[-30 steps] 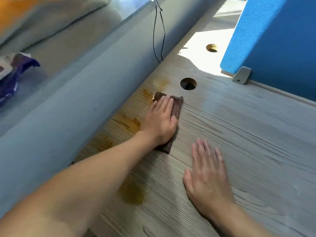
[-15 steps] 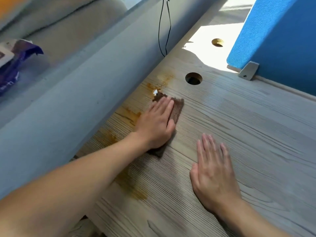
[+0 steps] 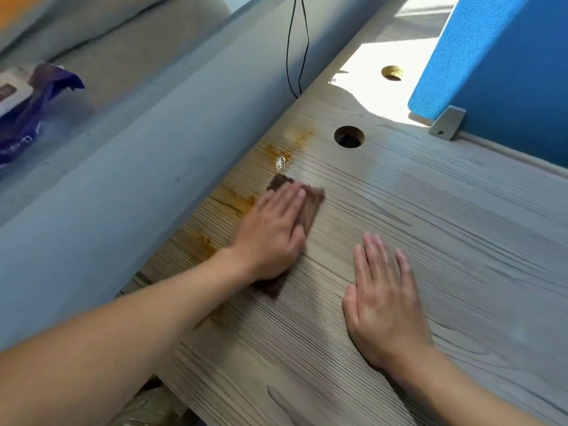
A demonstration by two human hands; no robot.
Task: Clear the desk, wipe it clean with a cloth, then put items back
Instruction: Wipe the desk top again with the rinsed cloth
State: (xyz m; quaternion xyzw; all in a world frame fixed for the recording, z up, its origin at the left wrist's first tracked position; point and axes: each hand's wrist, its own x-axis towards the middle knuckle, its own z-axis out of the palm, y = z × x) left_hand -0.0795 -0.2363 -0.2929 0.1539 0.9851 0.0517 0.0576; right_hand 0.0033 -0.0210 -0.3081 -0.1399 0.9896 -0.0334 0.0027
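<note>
Desk point(image 3: 445, 226) looks cleared, wiping under way: your left hand point(image 3: 270, 238), fingers together, presses the cloth point(image 3: 315, 199); your right hand point(image 3: 384, 305) lies flat beside it. Orange stains point(image 3: 285, 150) beyond your left fingertips are unwiped; items not yet returned.

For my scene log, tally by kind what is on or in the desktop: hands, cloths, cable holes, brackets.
Hands: 2, left hand and right hand
Cloths: 1, brown cloth under the left hand
Cable holes: 2, near hole and far hole
Brackets: 1, grey bracket
Total: 6
</note>
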